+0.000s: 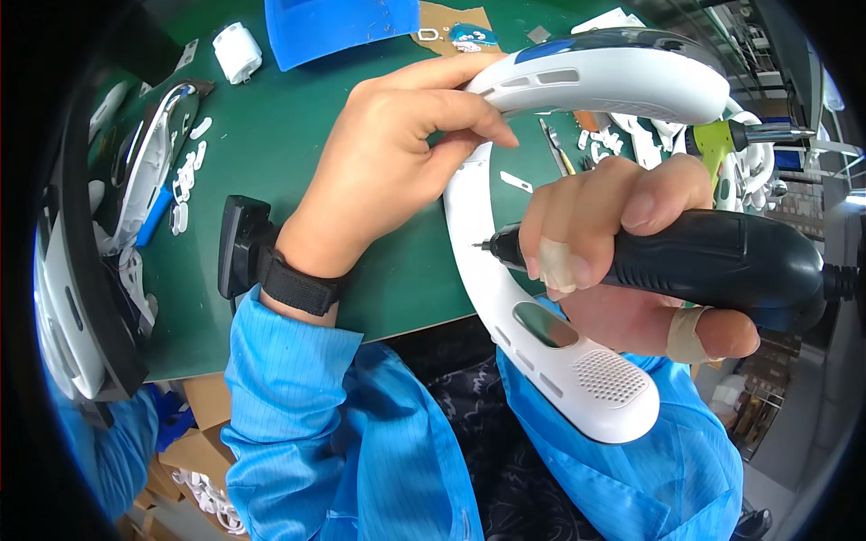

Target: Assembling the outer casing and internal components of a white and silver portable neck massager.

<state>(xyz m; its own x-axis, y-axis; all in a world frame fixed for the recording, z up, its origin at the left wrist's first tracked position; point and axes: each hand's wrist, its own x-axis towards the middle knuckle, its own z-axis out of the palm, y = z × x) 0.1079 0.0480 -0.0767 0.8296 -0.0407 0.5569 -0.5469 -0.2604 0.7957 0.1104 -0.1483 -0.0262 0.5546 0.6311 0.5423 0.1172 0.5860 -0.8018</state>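
My left hand point(392, 162) grips a white U-shaped plastic neck-fan housing point(577, 86) near the bend of its curve, held up over the green mat. One arm of the housing runs to the upper right, the other reaches down toward me and ends in a perforated grille point(612, 383). My right hand point(622, 243) is closed around a black electric screwdriver point(722, 261), whose tip point(487, 244) touches the inner side of the housing's lower arm. Two fingers of that hand wear finger cots.
The green mat point(271, 153) covers the bench. At the left a tray point(135, 180) holds white housings and small white parts. A black block point(239, 243) sits by my left wrist. A blue bin point(338, 27), a white cylinder point(236, 50) and a yellow-green tool point(722, 144) lie farther off.
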